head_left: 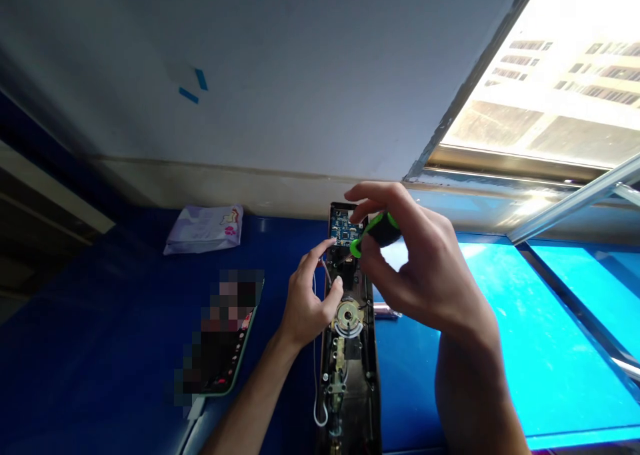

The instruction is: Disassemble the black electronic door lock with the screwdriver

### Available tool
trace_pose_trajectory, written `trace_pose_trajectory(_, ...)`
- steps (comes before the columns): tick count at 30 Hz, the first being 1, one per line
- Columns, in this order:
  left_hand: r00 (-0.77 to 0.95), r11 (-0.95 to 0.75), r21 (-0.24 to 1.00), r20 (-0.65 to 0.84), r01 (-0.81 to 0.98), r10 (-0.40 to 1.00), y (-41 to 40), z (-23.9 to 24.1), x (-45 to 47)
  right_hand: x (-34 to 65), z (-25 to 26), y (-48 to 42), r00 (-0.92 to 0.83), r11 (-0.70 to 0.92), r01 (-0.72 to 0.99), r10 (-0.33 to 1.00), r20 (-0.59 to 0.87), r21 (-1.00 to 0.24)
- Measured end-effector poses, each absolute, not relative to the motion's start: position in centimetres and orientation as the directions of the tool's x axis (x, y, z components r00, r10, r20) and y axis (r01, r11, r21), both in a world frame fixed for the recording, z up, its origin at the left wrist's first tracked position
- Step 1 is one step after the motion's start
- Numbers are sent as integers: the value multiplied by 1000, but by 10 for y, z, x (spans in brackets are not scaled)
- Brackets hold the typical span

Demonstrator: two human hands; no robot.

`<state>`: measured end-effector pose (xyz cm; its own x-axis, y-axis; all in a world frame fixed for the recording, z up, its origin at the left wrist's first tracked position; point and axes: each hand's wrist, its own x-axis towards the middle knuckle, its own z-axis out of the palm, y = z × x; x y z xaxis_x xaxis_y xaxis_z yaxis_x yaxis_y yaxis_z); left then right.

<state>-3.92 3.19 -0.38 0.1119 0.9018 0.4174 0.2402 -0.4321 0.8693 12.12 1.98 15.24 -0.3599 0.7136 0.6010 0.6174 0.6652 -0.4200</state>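
Note:
A long black housing [357,401], which looks like the inside of an electronic door lock panel, lies lengthwise in front of me. Set in its far end is a blue circuit board [342,228]; a round metal hub [349,315] sits nearer its middle. My right hand [415,261] grips a green and black screwdriver [380,230], its shaft slanting down left into the housing below the board. My left hand [310,298] is at the housing's left side, index finger and thumb apart, their tips touching it. Thin wires [315,368] run along that side.
The housing rests on a blue table [280,241]. At left lie a phone [233,348] with a partly blurred screen and a white plug, and a pale purple packet [205,229]. A small shiny object [387,310] lies right of the housing. Behind are a wall [275,95] and a bright window [560,88].

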Motion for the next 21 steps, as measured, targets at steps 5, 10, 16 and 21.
trace_pose_trajectory(5, 101, -444, 855, 434, 266, 895, 33, -6, -39, 123, 152, 21, -293, 613, 707, 707, 644, -352)
trace_pose_trajectory(10, 109, -442, 860, 428, 256, 897, 32, -5, -40, 128, 151, 23, -343, 674, 622, 692, 636, -398)
trace_pose_trajectory(16, 102, -448, 849, 438, 281, 893, 33, -8, -40, 130, 153, 24, -337, 643, 676, 705, 624, -360)
trace_pose_trajectory(21, 107, -445, 848, 433, 288, 895, 33, -6, -41, 133, 153, 25, -341, 666, 642, 692, 636, -380)
